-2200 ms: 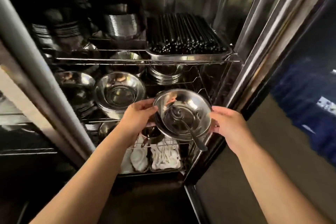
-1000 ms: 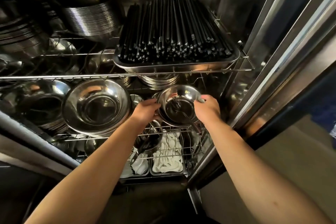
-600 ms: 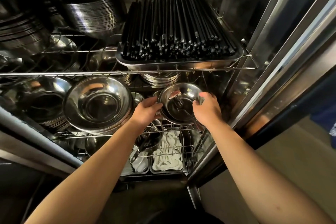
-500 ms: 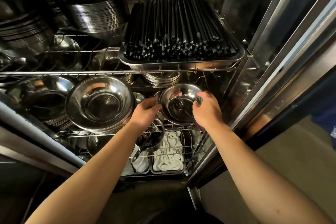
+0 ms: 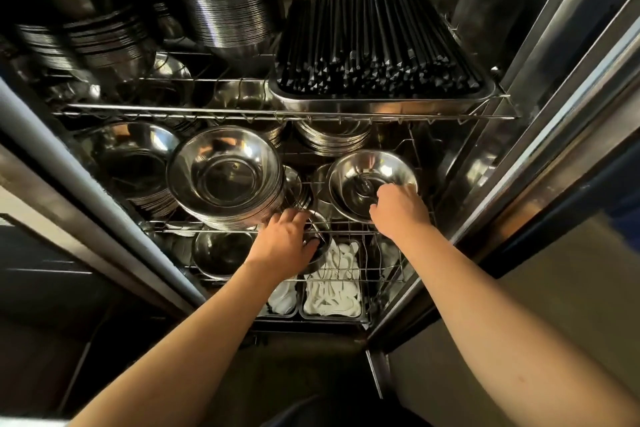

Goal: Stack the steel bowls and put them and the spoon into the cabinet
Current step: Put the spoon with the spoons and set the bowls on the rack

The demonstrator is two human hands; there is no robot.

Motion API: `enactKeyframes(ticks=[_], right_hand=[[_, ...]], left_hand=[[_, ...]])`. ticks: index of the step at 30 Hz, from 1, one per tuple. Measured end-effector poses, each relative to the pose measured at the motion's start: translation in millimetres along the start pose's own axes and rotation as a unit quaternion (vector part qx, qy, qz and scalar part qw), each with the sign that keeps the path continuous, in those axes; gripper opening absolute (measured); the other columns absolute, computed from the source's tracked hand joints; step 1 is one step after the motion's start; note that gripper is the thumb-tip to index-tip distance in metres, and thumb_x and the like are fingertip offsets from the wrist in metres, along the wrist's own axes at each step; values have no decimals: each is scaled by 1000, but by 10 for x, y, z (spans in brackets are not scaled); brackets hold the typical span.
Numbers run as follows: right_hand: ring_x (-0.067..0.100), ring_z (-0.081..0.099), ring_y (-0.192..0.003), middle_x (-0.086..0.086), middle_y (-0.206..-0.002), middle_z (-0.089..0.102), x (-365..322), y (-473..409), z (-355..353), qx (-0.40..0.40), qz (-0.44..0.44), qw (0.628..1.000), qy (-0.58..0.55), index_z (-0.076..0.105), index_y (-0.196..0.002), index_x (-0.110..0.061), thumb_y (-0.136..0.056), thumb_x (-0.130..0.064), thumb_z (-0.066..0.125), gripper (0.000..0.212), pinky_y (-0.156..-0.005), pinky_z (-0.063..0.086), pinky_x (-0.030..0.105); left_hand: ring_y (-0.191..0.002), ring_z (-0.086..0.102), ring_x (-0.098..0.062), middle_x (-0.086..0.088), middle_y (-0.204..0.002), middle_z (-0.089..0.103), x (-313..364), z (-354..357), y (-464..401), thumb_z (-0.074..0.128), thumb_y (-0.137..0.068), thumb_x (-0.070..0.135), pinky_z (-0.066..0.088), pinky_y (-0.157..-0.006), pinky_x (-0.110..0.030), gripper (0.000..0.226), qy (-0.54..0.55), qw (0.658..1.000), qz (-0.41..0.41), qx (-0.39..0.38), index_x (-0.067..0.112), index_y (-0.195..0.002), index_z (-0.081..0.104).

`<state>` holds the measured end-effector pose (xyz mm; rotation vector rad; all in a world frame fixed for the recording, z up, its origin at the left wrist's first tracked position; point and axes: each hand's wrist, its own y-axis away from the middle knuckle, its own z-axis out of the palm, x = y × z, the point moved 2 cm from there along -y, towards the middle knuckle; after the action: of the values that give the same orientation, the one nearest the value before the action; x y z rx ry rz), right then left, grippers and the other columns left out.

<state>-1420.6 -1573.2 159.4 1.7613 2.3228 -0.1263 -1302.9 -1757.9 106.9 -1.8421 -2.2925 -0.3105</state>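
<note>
The bowls (image 5: 372, 180) sit nested on the middle wire shelf (image 5: 346, 224) of the cabinet (image 5: 540, 87), at its right end, with the spoon (image 5: 363, 185) lying inside the top one, its head near the bowl's centre and the handle running under the right hand. These look like thin, stiff steel: light, hard, smooth and likely slippery, so the rolled rim is the place to hold them, thumb inside and fingers under the lip, kept level so the loose spoon does not slide out. The right hand (image 5: 398, 211) rests curled over the near rim; whether it pinches the rim or the spoon handle I cannot tell. The left hand (image 5: 285, 243) is off the stack, lower, its fingers spread over a small dark bowl (image 5: 320, 250) on the shelf below. Left of the stack stands a bigger bowl stack (image 5: 225, 177); above, a tray (image 5: 381, 102) of black chopsticks (image 5: 374, 45).
</note>
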Motion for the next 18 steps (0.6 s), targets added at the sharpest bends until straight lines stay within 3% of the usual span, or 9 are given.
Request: enactKeyframes(ticks=[3,7,11,14,18], right_hand=[[37,63,-98,21,-119,58,-10,11,31,-14,9,1000,5,71,-109,-10,-95,-10,55,22,-83,55,41],[37,62,-100,16,-101,64,-8,70,57,21,-13,999,-36,71,-98,-7,-93,-1,52,21,-74,56,40],[32,63,-111,12,-119,71,39,185,72,51,-73,991,-102,70,-125,-11,-97,-6,52,34,-87,57,44],[20,67,-101,5,-119,71,100,334,72,55,-100,977,-180,71,-125,-17,-97,-11,56,32,-82,55,31],[4,66,-81,-17,-101,65,234,598,75,4,-132,961,-244,73,-117,-29,-92,-17,63,30,-66,48,17]], left_hand=[[-137,42,-30,-7,-146,49,-92,73,104,55,-92,52,30,-116,-51,65,-111,993,-13,-27,22,-147,38],[-140,38,-28,-7,-148,48,-157,132,193,58,-91,51,25,-119,-48,73,-141,990,13,-17,22,-152,28],[-142,38,-28,-8,-148,48,-151,144,199,61,-90,49,20,-122,-49,77,-139,990,13,-17,22,-153,26],[-143,36,-28,-8,-148,48,-147,162,206,64,-89,45,18,-122,-49,78,-132,991,9,-12,22,-153,27],[-143,36,-28,-9,-147,49,-140,169,187,65,-88,30,18,-123,-49,73,-111,994,-2,-12,21,-152,31]])
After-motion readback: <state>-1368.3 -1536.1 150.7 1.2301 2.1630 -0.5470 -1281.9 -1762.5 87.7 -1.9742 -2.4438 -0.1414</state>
